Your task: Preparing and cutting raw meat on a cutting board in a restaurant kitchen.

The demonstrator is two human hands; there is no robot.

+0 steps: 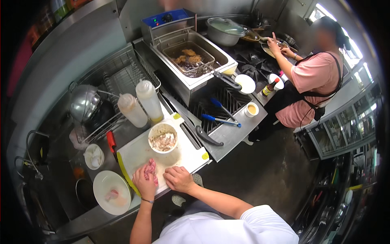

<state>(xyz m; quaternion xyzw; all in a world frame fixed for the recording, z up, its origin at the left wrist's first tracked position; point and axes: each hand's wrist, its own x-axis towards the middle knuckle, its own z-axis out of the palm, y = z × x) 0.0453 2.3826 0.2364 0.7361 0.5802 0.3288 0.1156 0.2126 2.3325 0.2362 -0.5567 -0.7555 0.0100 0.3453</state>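
On a white cutting board (131, 145) with yellow-green edges, my left hand (143, 182) holds a piece of raw pink meat (151, 169). My right hand (178, 179) lies on the board to the right of the meat, fingers curled; whether something is under them is hidden. Beyond the hands stands a white tub (163, 138) with a crumbly brown-and-white mixture. A large white bowl (100, 192) with a small piece of raw meat is left of my left hand. A smaller tub (93, 156) holds white pieces, and a red-handled tool (111, 141) lies near the board's left edge.
Two squeeze bottles (132, 110) stand behind the board. A deep fryer (192, 80) has food frying in its basket. Blue-handled tongs (221, 120) and a small cup (251, 109) are at the right. A person in a pink shirt (317, 73) works at the stove. The sink is left.
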